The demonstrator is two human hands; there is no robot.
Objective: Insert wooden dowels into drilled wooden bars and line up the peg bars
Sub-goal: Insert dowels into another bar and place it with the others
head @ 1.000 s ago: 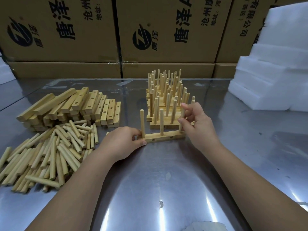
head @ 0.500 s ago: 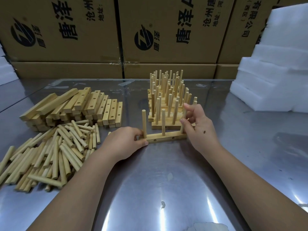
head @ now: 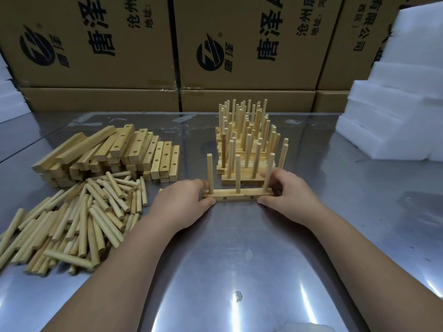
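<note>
Hands (head: 182, 202) (head: 286, 194) grip three-dowel peg bar (head: 237, 195).

Pale wooden bar (head: 238, 196) flat on table, three dowels (head: 237, 173) upright, side holes facing viewer

At the upper left of the frame, the left cardboard box (head: 100, 75) carries a round black logo (head: 38, 47) with small 唐泽 beside it, then large 唐泽 and smaller 沧州 and 地址:. The middle box (head: 251, 77), top centre, repeats them. On the right box (head: 335, 68), upper right, I read 有限公司.
</note>
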